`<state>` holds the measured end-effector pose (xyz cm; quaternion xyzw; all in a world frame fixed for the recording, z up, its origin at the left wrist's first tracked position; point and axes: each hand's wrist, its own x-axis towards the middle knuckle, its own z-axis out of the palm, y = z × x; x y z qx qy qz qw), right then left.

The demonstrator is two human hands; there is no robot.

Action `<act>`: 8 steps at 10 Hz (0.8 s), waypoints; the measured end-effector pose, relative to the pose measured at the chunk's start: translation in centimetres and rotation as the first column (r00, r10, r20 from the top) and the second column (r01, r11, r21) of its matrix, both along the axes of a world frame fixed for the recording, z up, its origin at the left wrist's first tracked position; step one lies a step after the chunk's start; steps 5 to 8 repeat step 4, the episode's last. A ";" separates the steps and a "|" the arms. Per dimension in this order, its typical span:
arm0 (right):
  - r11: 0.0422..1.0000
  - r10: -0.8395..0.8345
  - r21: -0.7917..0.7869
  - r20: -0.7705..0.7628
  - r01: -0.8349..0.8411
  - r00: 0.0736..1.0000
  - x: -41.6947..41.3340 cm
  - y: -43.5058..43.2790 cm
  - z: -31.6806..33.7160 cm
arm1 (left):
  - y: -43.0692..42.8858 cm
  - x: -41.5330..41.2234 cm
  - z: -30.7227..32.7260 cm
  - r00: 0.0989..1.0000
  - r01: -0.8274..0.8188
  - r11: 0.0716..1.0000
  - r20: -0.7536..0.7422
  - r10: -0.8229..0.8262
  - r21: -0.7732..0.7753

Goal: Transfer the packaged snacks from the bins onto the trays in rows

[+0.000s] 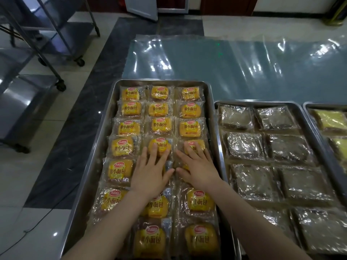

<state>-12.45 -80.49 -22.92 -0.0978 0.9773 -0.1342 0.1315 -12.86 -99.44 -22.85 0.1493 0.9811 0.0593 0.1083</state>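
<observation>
On the left tray [103, 139], bread packs [189, 126] fill three columns in even rows; this tray looks complete. Middle tray [259, 103] holds brown packs [244, 145] in two columns; the right tray [323, 105] is only partly in view. No bins show. Left hand [150, 171] and right hand [199, 166] lie flat side by side on mid-tray bread packs, fingers straight and spread, gripping nothing.
</observation>
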 end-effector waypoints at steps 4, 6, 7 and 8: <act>0.994 -0.032 -0.112 -0.151 0.015 0.988 2.4 -1.9 5.8 | -2.1 2.8 5.6 0.993 0.049 0.997 -0.113 -0.043 0.052; 0.994 -0.032 -0.112 -0.151 0.015 0.988 2.4 -1.9 5.8 | -2.1 2.8 5.6 0.993 0.049 0.997 -0.113 -0.043 0.052; 0.994 -0.032 -0.112 -0.151 0.015 0.988 2.4 -1.9 5.8 | -2.1 2.8 5.6 0.993 0.049 0.997 -0.113 -0.043 0.052; 0.994 -0.032 -0.112 -0.151 0.015 0.988 2.4 -1.9 5.8 | -2.1 2.8 5.6 0.993 0.049 0.997 -0.113 -0.043 0.052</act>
